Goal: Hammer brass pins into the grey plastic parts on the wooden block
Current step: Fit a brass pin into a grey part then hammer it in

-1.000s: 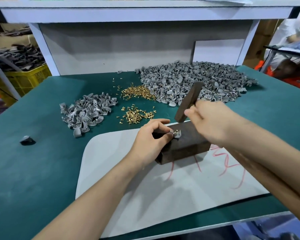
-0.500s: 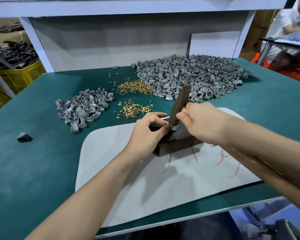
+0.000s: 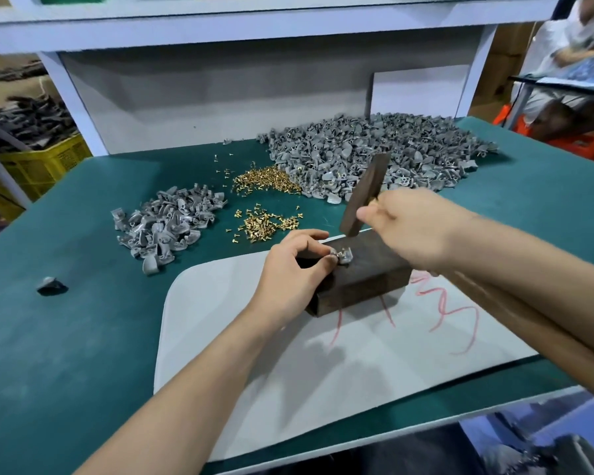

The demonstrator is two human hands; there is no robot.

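A dark wooden block [image 3: 367, 279] lies on a white mat [image 3: 288, 354]. On the block's top left sits a small grey plastic part [image 3: 344, 256] with a brass pin in it. My left hand [image 3: 295, 269] pinches that part with thumb and forefinger. My right hand [image 3: 412, 228] grips a dark flat wooden striker [image 3: 364, 193], held tilted with its lower end just above the block, a little right of the part. Loose brass pins [image 3: 264, 224] lie in two heaps behind the block.
A large heap of grey parts [image 3: 374, 152] fills the back right of the green table [image 3: 83, 320], with a smaller heap [image 3: 165, 224] at the left. One dark piece [image 3: 50, 286] lies alone at the far left. A white shelf frame [image 3: 72, 101] stands behind. A person [image 3: 570, 63] sits at the far right.
The striker came down onto the part half a second ago and has now lifted off it again. My left hand kept its pinch on the part.
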